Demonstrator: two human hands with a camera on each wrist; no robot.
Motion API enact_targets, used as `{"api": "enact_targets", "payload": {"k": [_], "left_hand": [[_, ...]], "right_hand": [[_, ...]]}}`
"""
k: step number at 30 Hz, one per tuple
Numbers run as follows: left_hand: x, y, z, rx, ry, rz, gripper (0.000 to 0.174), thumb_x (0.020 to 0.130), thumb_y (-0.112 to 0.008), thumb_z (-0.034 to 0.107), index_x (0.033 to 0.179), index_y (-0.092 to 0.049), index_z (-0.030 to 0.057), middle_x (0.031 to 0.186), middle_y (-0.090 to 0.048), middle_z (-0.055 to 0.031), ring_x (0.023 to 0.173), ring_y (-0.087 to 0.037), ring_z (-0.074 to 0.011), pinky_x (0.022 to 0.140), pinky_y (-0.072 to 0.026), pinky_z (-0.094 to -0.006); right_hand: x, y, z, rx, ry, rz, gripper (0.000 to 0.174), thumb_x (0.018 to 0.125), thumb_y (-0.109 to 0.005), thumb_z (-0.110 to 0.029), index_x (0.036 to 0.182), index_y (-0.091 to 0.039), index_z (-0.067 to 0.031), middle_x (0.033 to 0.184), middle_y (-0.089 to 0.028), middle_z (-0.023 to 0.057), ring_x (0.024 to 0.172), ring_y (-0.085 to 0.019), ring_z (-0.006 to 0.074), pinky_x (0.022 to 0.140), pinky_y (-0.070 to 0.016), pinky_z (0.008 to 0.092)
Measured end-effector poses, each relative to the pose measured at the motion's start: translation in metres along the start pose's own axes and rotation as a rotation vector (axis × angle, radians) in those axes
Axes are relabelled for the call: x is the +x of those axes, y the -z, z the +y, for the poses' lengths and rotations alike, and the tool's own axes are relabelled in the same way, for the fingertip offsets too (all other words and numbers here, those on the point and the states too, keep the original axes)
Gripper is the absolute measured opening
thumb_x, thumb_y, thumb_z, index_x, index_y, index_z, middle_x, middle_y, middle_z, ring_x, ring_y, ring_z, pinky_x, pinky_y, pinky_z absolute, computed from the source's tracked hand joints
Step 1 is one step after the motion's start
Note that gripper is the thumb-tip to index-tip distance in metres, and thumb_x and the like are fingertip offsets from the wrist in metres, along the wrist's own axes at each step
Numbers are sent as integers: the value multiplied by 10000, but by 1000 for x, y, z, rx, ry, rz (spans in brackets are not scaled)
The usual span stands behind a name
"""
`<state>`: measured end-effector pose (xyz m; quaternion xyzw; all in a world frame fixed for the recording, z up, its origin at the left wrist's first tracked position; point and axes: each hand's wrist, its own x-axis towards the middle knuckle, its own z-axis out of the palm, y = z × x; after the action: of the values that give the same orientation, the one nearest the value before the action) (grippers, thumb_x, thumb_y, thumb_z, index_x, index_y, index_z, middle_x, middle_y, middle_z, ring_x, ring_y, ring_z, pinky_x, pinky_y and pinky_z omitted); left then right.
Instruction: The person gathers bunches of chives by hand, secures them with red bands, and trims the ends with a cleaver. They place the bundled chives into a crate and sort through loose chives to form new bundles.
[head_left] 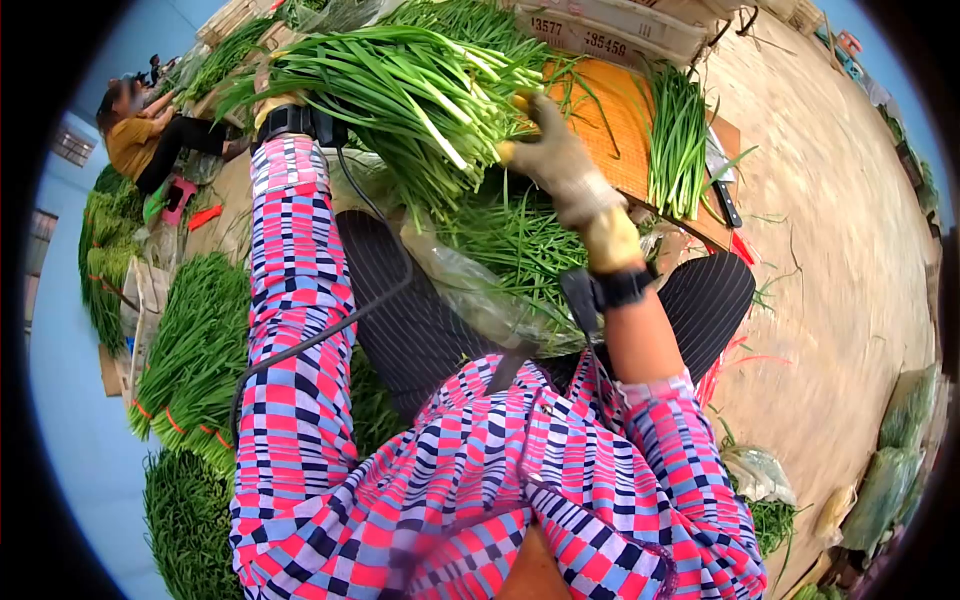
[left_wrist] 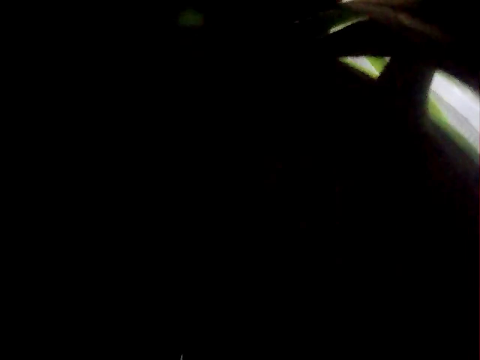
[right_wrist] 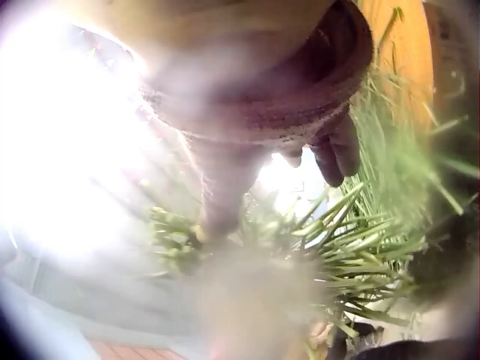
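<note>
Across the upper middle of the head view lies the bunch of green stalks [head_left: 400,95], raised above the lap, its long axis running from leafy tips at the upper left to pale ends at the right, with a slight downward slant. Left hand [head_left: 275,104]: positioned at the leafy side, largely covered by foliage; its finger posture cannot be determined, and the left wrist view is too dark to settle the point. Right hand [head_left: 560,165]: gloved, located immediately beside the pale ends, thumb and forefinger spread with a gap between them and directed toward the upper left; no stalk is seen pinched. Whether its fingertips touch the outermost stems cannot be established. Of the two, the right hand is the nearer to the pale ends, and the left to the leaves. Its forearm rises from the lower right, so in this inspector's judgement an approach to those ends would be made from the right, across little space, the stems fanning unevenly toward the palm. For reference, a smaller bundle [head_left: 677,145] rests on the orange board [head_left: 612,125] at the upper right, its axis near upright in the frame, roughly crosswise to the raised bunch.
</note>
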<state>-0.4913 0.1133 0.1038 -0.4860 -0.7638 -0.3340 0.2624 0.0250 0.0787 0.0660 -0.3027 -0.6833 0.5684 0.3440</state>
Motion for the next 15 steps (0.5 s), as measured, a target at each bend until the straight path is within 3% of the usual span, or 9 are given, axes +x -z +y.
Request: {"api": "enact_targets", "payload": {"k": [1,2,5,6,7,9,10,13,15], "left_hand": [[-3,1,5,77,24,-29,349,924,-403,301,1084,-591,53,1082,-633,-107,959,-606,-225,858,-497,-390],[-5,1,8,154,48,-64,348,922,-403,301,1075,-595,55,1073,-636,-105,950,-608,-226,852,-497,-390],[-16,6,17,357,100,-194,345,916,-403,303,1050,-609,61,1045,-646,-98,922,-614,-227,833,-499,-389],[-20,6,17,427,118,-236,345,914,-402,304,1041,-613,63,1035,-650,-96,913,-616,-227,827,-500,-388],[-23,8,15,477,133,-274,344,912,-402,304,1033,-618,65,1026,-653,-94,904,-618,-228,820,-500,-388],[-27,6,12,574,153,-337,344,908,-402,305,1016,-627,69,1007,-659,-89,885,-622,-229,808,-501,-387],[-27,6,11,611,160,-360,344,906,-402,306,1007,-631,71,998,-663,-87,876,-623,-229,802,-502,-387],[-28,-1,6,691,175,-417,346,900,-401,308,982,-645,77,970,-672,-80,848,-629,-230,783,-504,-386],[-22,-11,3,738,178,-453,348,896,-401,309,965,-654,81,951,-679,-76,830,-633,-231,771,-505,-385]], "right_hand": [[10,-3,-14,-17,-58,-44,836,741,-750,-172,1422,-289,-20,1411,-393,224,1312,-379,320,1077,-331,359],[45,-21,32,62,259,-46,631,786,-699,-175,1335,-425,-25,1273,-534,186,1067,-580,282,873,-503,339],[34,-30,9,828,-257,-23,350,836,-644,-167,1153,-551,-51,959,-629,91,637,-578,144,518,-481,241],[25,-24,6,1061,-304,44,163,882,-595,-185,1009,-572,-86,705,-535,-13,434,-360,39,364,-285,174],[21,-13,18,1231,-201,-62,100,906,-561,-165,975,-560,-91,653,-486,-33,432,-361,41,377,-292,163],[8,5,39,1203,-47,-82,94,918,-541,-157,962,-577,-82,650,-484,-39,433,-357,32,375,-271,151],[6,16,55,1108,-65,-92,132,927,-522,-144,1010,-588,-66,665,-510,-35,444,-368,27,395,-284,149],[11,31,55,431,-147,-21,334,942,-510,-217,1231,-522,-50,851,-607,-3,555,-482,67,515,-399,176],[23,25,25,502,-37,17,295,944,-517,-237,1168,-541,-46,893,-610,7,616,-506,69,543,-412,188]]}}
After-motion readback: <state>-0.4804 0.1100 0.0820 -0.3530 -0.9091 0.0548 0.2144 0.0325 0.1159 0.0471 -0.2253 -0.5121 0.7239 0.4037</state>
